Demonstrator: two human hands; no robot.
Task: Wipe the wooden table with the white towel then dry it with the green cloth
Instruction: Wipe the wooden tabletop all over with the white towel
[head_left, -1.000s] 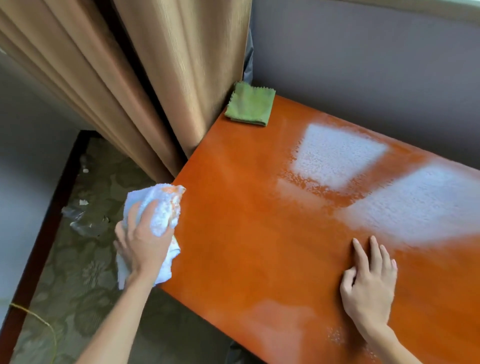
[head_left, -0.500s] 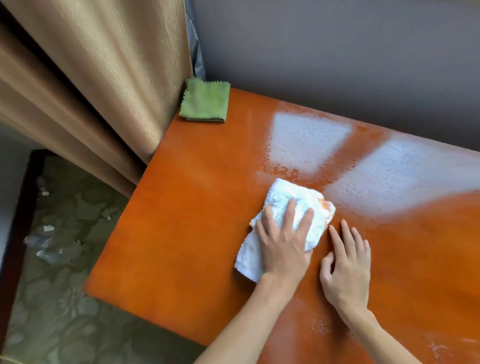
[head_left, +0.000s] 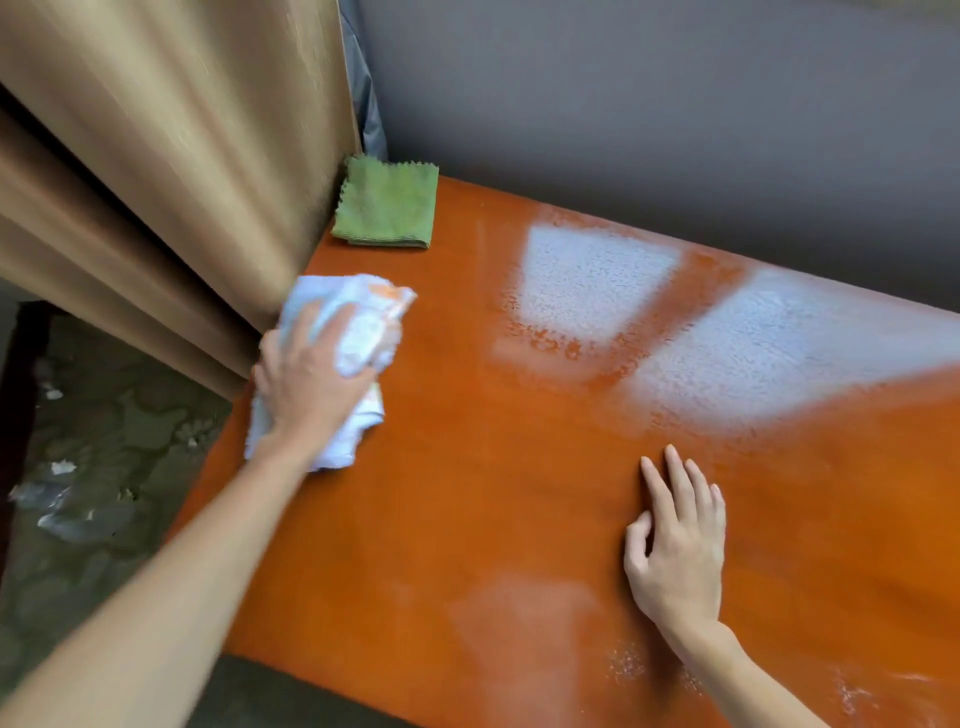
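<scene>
The orange wooden table (head_left: 519, 493) fills the middle and right of the view, with pale window reflections and fine droplets on it. My left hand (head_left: 306, 384) presses the crumpled white towel (head_left: 358, 322) onto the table's left edge, fingers closed over it. The towel carries orange stains. My right hand (head_left: 675, 545) lies flat on the tabletop at the lower right, fingers apart, holding nothing. The folded green cloth (head_left: 387, 205) rests on the table's far left corner, beyond the towel and untouched.
A beige curtain (head_left: 171, 171) hangs against the table's left edge beside the towel. A grey wall (head_left: 649, 104) runs along the far side. Patterned carpet (head_left: 104, 441) with bits of litter lies below at the left.
My left hand has swept the towel from the table's middle back to its left edge, close to the curtain. My right hand has stayed flat on the table.
</scene>
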